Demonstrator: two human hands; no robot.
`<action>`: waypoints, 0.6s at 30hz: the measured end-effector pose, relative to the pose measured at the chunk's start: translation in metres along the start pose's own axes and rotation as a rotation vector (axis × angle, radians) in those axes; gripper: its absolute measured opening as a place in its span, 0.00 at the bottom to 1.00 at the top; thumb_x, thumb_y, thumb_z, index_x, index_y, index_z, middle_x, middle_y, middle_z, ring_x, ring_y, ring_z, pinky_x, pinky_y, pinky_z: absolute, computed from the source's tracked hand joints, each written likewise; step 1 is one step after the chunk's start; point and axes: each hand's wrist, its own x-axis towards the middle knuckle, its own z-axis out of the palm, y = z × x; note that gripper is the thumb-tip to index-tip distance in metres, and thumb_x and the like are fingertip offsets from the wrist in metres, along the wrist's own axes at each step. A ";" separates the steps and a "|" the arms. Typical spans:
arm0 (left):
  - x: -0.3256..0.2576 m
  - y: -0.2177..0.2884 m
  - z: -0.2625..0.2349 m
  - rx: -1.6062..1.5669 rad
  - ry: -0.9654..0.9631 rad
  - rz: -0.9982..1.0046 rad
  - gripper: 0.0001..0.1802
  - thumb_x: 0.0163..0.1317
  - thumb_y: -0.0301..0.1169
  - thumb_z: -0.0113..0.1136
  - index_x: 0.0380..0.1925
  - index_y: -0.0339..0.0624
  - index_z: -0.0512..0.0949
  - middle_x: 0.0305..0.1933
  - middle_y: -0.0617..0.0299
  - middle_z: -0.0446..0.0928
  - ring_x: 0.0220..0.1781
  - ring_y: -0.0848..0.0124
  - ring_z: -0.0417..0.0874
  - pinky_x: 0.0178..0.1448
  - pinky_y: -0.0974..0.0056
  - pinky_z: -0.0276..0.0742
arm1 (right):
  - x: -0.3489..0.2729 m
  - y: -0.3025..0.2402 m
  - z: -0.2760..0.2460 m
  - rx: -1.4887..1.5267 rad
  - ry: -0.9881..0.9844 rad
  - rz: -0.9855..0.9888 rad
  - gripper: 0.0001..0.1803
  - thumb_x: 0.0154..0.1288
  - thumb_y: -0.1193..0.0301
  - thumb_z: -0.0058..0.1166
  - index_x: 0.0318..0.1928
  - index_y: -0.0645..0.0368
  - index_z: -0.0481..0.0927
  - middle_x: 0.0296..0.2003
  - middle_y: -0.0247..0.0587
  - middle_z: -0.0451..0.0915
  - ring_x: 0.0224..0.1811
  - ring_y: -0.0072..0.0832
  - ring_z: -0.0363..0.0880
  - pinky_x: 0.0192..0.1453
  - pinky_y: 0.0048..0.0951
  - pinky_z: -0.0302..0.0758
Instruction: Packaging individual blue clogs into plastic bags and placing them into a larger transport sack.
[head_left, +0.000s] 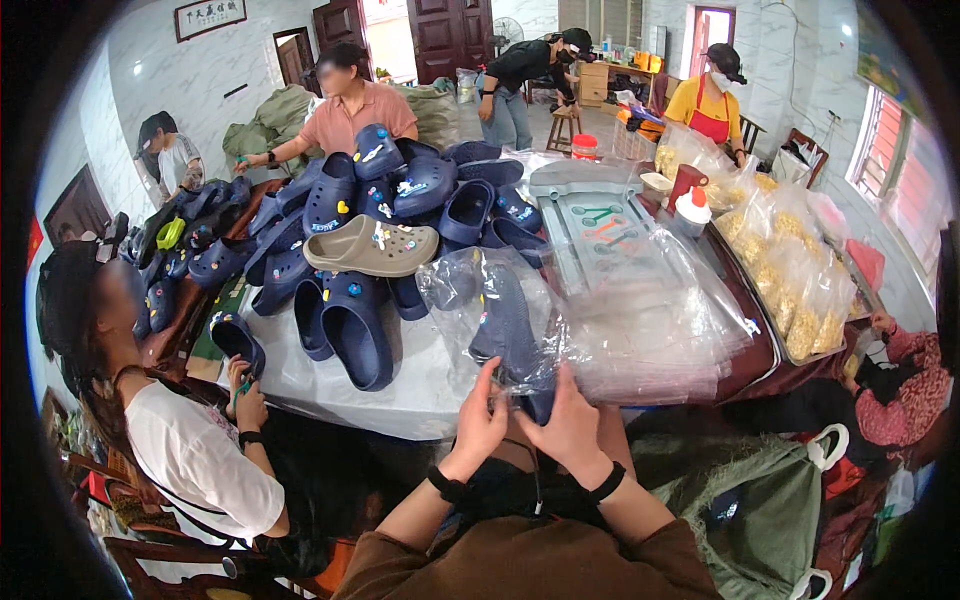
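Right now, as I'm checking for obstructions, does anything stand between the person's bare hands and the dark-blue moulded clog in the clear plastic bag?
Only the clear, crinkled plastic bag around the dark-blue moulded clog might; nothing else visible separates the clog from the bare left hand or bare right hand.

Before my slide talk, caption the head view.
Left hand and right hand hold bagged navy footwear beside piled clogs.

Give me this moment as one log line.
left hand: at bag; right hand: at bag; clog: mostly in bag; beyond: clog pile
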 end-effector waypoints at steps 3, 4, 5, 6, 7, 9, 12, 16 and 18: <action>-0.004 0.002 -0.002 0.008 -0.077 0.031 0.33 0.64 0.16 0.48 0.71 0.45 0.65 0.37 0.51 0.77 0.41 0.58 0.81 0.50 0.60 0.76 | 0.000 -0.005 -0.001 0.004 -0.204 -0.075 0.54 0.52 0.57 0.70 0.77 0.53 0.57 0.46 0.59 0.79 0.43 0.54 0.84 0.42 0.49 0.82; -0.005 0.001 -0.004 0.006 -0.084 0.030 0.33 0.64 0.16 0.48 0.71 0.45 0.65 0.37 0.51 0.77 0.41 0.58 0.81 0.50 0.60 0.76 | 0.001 -0.007 -0.004 -0.050 -0.281 -0.066 0.51 0.53 0.59 0.68 0.77 0.47 0.59 0.46 0.57 0.78 0.42 0.53 0.84 0.41 0.47 0.83; -0.008 0.000 -0.006 -0.036 -0.087 0.049 0.33 0.64 0.15 0.45 0.70 0.44 0.65 0.40 0.51 0.78 0.42 0.60 0.81 0.51 0.60 0.76 | 0.003 -0.003 -0.003 -0.052 -0.280 -0.059 0.51 0.53 0.59 0.68 0.77 0.47 0.59 0.46 0.57 0.78 0.42 0.53 0.84 0.41 0.47 0.83; -0.010 -0.001 -0.008 -0.075 -0.087 0.070 0.33 0.63 0.14 0.43 0.69 0.43 0.65 0.42 0.51 0.78 0.43 0.62 0.80 0.52 0.60 0.76 | 0.005 0.002 0.002 -0.076 -0.259 -0.076 0.49 0.54 0.61 0.67 0.77 0.45 0.61 0.46 0.56 0.78 0.41 0.53 0.84 0.40 0.46 0.83; -0.013 -0.004 -0.009 -0.074 -0.093 0.070 0.33 0.63 0.14 0.43 0.69 0.43 0.65 0.42 0.51 0.78 0.43 0.62 0.80 0.52 0.60 0.76 | 0.007 0.007 0.006 -0.099 -0.238 -0.093 0.47 0.55 0.62 0.66 0.76 0.43 0.63 0.46 0.56 0.78 0.40 0.52 0.84 0.40 0.46 0.83; -0.017 -0.017 -0.010 -0.235 -0.076 -0.070 0.32 0.63 0.13 0.39 0.68 0.42 0.65 0.47 0.53 0.78 0.44 0.67 0.79 0.52 0.63 0.76 | 0.010 0.016 0.011 -0.105 -0.235 -0.085 0.46 0.55 0.64 0.64 0.76 0.46 0.62 0.45 0.56 0.77 0.39 0.54 0.83 0.40 0.47 0.82; -0.014 -0.032 -0.013 -0.275 -0.018 -0.044 0.33 0.63 0.13 0.37 0.68 0.43 0.65 0.49 0.56 0.78 0.41 0.71 0.78 0.49 0.65 0.75 | 0.011 0.016 0.012 -0.112 -0.151 -0.074 0.46 0.53 0.65 0.65 0.75 0.51 0.64 0.45 0.56 0.77 0.40 0.54 0.83 0.42 0.48 0.81; -0.011 -0.022 -0.006 -0.308 -0.207 -0.059 0.34 0.63 0.12 0.35 0.68 0.46 0.66 0.42 0.61 0.75 0.37 0.76 0.73 0.43 0.69 0.72 | 0.017 0.008 0.018 -0.155 -0.178 -0.029 0.48 0.52 0.66 0.65 0.75 0.50 0.62 0.46 0.58 0.77 0.41 0.56 0.82 0.43 0.50 0.81; -0.013 -0.011 -0.007 -0.339 -0.233 -0.094 0.34 0.63 0.12 0.35 0.69 0.46 0.66 0.39 0.63 0.74 0.35 0.77 0.72 0.41 0.69 0.71 | 0.022 0.017 0.021 -0.132 -0.104 -0.003 0.49 0.52 0.72 0.64 0.76 0.50 0.59 0.44 0.55 0.74 0.42 0.55 0.81 0.43 0.50 0.81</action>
